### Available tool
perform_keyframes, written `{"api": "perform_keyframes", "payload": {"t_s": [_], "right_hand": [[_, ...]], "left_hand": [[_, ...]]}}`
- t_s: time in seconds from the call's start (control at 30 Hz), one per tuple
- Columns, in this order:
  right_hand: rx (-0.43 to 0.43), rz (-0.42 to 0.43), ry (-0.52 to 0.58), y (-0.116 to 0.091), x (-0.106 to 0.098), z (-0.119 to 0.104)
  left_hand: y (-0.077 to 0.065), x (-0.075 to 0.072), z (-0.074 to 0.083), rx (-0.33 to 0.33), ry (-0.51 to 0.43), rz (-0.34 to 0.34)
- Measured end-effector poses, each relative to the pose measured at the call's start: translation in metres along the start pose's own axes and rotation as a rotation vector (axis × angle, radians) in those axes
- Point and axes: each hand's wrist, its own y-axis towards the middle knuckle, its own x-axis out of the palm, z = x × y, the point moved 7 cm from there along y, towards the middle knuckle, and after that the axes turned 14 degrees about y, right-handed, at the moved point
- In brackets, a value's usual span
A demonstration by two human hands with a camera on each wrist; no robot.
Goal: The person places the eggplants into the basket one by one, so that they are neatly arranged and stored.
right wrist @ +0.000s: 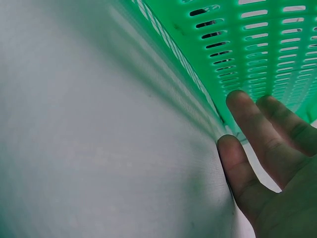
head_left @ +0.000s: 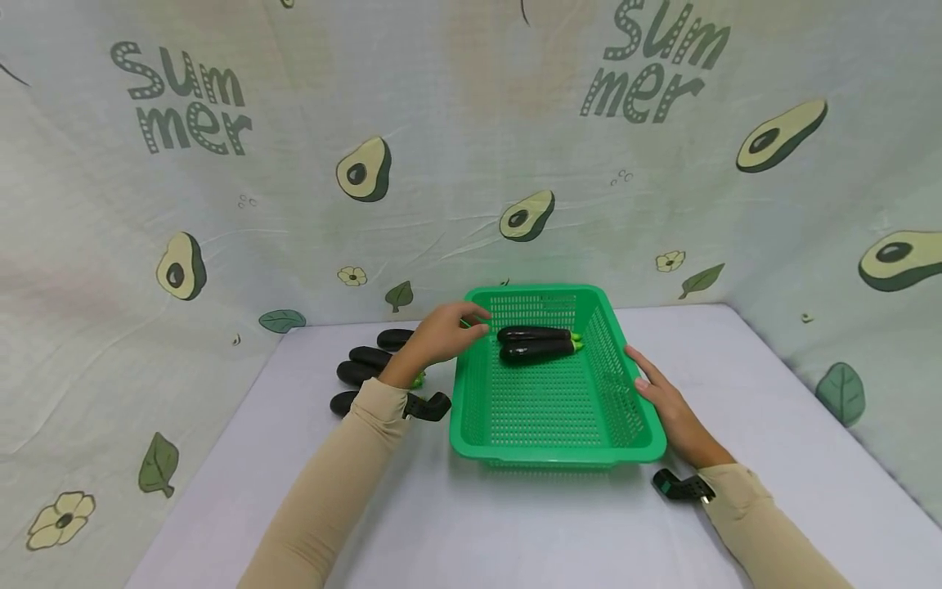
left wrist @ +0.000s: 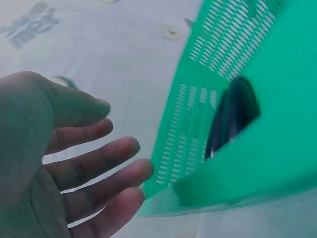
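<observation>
Two dark eggplants (head_left: 536,350) lie side by side in the far half of a green slotted plastic basket (head_left: 545,455), their green stems pointing right. At the basket's left rim, my left hand (head_left: 449,331) holds nothing; its fingers are loosely bent and spread in the left wrist view. My right hand (head_left: 673,409) rests against the basket's right side, and in the right wrist view its extended fingers (right wrist: 265,139) reach along the outer wall below the rim. Several more eggplants (head_left: 356,374) lie left of the basket, partly hidden behind my left forearm.
A white cloth covers the table (head_left: 545,523). Behind it hangs a pale curtain (head_left: 449,98) printed with avocados and leaves. Black wrist cameras (head_left: 430,406) sit on both sleeves, the left one close to the basket's left side.
</observation>
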Motion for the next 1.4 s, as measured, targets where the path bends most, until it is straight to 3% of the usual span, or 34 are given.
{"api": "perform_keyframes", "payload": {"t_s": [0.17, 0.3, 0.63, 0.9, 1.4], "right_hand": [[0.008, 0.003, -0.004, -0.001, 0.001, 0.002], [0.013, 0.002, -0.005, 0.000, 0.001, 0.003], [0.014, -0.005, 0.016, 0.002, 0.001, 0.003], [0.023, -0.006, 0.015, 0.003, 0.002, 0.004], [0.025, 0.004, 0.002, 0.002, -0.002, 0.004]], "left_hand": [[-0.015, -0.004, -0.014, -0.018, -0.233, 0.022], [-0.030, -0.004, -0.024, -0.030, -0.337, 0.036], [-0.059, 0.002, -0.057, -0.117, -0.366, 0.090], [-0.078, -0.005, -0.069, -0.146, -0.505, 0.109], [-0.093, -0.002, -0.101, -0.205, -0.558, 0.132]]}}
